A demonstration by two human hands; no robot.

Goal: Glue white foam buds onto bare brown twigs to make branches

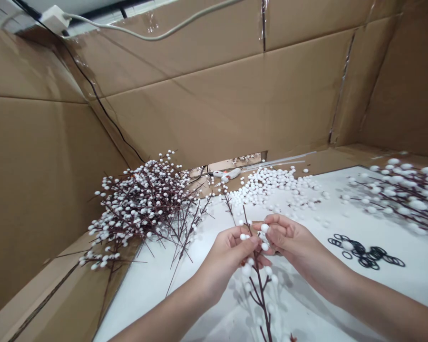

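The person's left hand point(231, 251) is curled nearly closed, thumb and fingers pinching a slim, dark brown, forked stem point(261, 287) dotted with smooth white bead-like berries. The stem runs from its tip just above the fingers down toward the lower edge of the view, over a flat white tabletop point(317, 304). The right hand point(288, 235) comes in from the other side, thumb and fingers bent close together beside a glossy white oval berry point(264, 228); whether they grip that berry or merely touch it is hard to tell, as the fingers overlap there.

Beyond the hands lies a loose spread of rounded white beads point(271, 183), near a white glue gun point(231, 175) and some thin, translucent sticks point(281, 163). A dense, twiggy heap of brown berry sprays point(142, 199) sits to the left, and a second bunch of white-berried twigs point(410, 190) to the right. Thin black rings point(367, 256) lie clustered nearer the right forearm. Creased brown cardboard walls point(217, 104), shiny with clear tape in places, enclose the workspace.
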